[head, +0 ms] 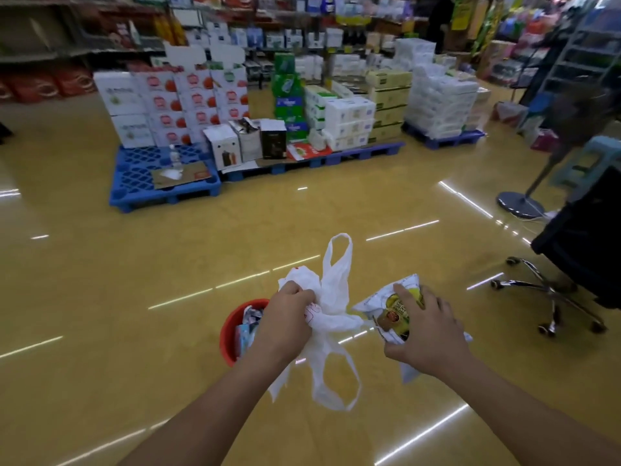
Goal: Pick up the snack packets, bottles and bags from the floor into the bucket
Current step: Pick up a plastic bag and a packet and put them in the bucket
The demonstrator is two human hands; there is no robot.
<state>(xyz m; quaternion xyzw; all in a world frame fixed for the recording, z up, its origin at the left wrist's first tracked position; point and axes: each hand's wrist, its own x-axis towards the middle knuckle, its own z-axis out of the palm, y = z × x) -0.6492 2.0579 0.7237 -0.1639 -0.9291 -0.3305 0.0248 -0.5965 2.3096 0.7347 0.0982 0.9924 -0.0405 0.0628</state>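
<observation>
Floor point(100, 297), yellow and glossy, streaked with reflected strip lights, fills most of the view. Two bare arms reach in from six o'clock. The left hand point(289, 314) has its fingers curled tight round a crumpled white bag point(332, 297), bunched at the middle; one handle loop stands up toward twelve o'clock and another hangs down toward six, clear of the floor. At three o'clock from it, the right hand point(426, 334) grips a snack packet point(391, 311), white with a yellow-green print, fingers curled over its top and thumb at its near edge, held off the floor. The red bucket point(228, 338) stands on the floor at nine o'clock from the left hand, partly hidden behind the wrist, with packets point(250, 319) inside. The bag hangs just beside its rim, not in it. Farther off, at eleven o'clock, a blue pallet point(161, 193) carries a bottle point(174, 159) and a flat sheet of cardboard, with stacked boxes point(174, 105) behind. At three o'clock a black chair point(584, 250) stands on a chrome wheeled base, and a round fan base point(519, 203) sits at two o'clock.
</observation>
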